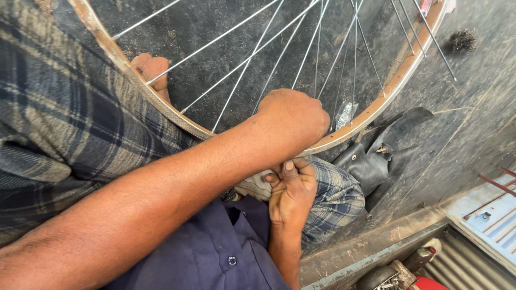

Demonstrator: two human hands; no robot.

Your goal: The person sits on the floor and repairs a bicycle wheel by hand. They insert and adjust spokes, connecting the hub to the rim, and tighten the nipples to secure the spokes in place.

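- Dark, gritty concrete floor [226, 32] fills the view behind everything, with a corrugated metal sheet [484, 215] at four o'clock.
- I see the rusty-edged metal bicycle wheel rim [177, 117] with thin silver spokes [242, 67] arcing across the top, resting against my lap in blue-grey checked cloth [64, 123].
- My left hand [294, 118] sits at centre, its grip closed as a fist over the rim's lower edge.
- My right hand [293, 193], just below at six o'clock, has fingers curled tight; what it pinches I cannot tell.
- A black rubber inner tube [376, 156] lies crumpled on the floor at three o'clock, just beside the rim.
- A bare foot [150, 67] shows through the spokes at ten o'clock.
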